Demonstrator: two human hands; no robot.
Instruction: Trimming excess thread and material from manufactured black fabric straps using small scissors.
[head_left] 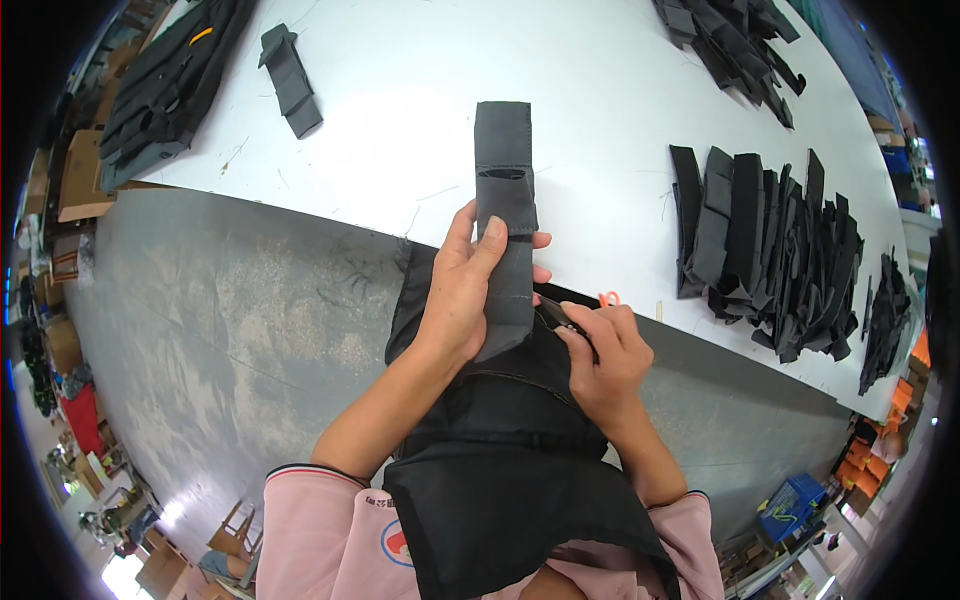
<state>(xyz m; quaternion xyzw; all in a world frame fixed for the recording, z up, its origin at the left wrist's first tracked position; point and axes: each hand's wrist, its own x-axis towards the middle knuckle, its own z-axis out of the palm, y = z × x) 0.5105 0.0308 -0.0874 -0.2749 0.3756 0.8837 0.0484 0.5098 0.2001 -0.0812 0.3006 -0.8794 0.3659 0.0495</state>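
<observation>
My left hand is closed around a dark grey sewn fabric strip, thumb on top and fingertips showing past its right edge. The strip stands lengthwise in front of me, with stitched seams and a slot-like opening in its upper half. Close to the strip's lower right edge, my right hand is closed on small dark thread snips, their tip pointing toward the strip. The fingers partly cover the snips, so I cannot see whether the blades are apart.
Rows of dark fabric strips lie on the white table at the right, with another pile behind. One single strip and a black bag are at the left. Loose threads lie about. A blue crate stands on the floor.
</observation>
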